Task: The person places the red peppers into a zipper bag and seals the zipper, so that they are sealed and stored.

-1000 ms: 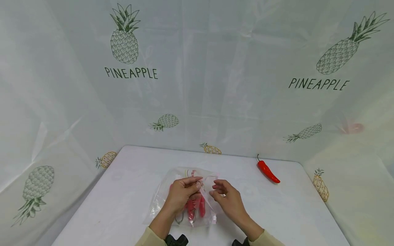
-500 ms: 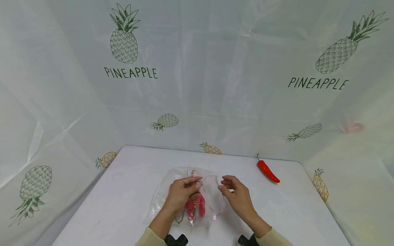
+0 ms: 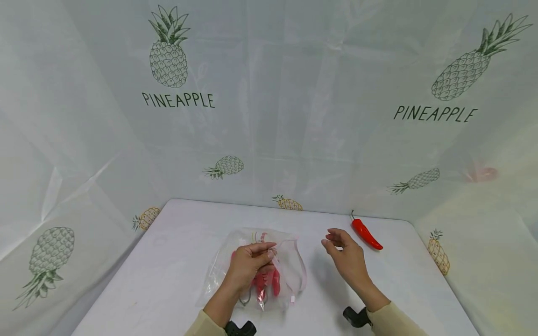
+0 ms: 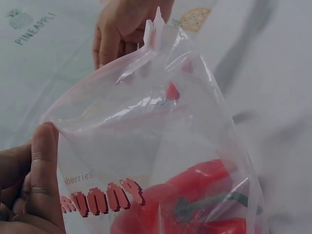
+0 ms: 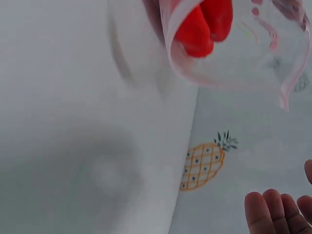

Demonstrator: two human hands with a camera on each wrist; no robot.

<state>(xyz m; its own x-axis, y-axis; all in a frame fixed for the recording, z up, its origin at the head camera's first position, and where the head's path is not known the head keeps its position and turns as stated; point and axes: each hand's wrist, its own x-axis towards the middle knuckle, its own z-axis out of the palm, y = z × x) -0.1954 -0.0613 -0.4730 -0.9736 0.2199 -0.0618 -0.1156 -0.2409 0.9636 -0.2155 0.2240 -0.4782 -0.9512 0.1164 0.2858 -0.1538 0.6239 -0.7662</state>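
My left hand (image 3: 251, 266) pinches the rim of a clear zip bag (image 4: 136, 112) between thumb and fingers. Its pink-edged mouth gapes toward the right. Inside the bag lie red peppers (image 4: 195, 187) with a green stem, showing through the plastic below red lettering. My right hand (image 3: 348, 256) hangs over the table to the right of the bag, fingers loosely bent and holding nothing. Just beyond it a red chili pepper (image 3: 366, 234) with a dark curved stem lies on the white table. The right wrist view shows the fingertips (image 5: 258, 209) apart from the bag.
The white table (image 3: 168, 280) ends at the back against a hanging sheet (image 3: 302, 116) printed with pineapples. A dark wrist camera (image 3: 356, 317) sits on the right forearm, and another wrist camera (image 3: 241, 328) on the left.
My right hand has let the bag's edge go and moved right, toward the chili pepper. The bag's mouth has come wider apart. My left hand keeps its place.
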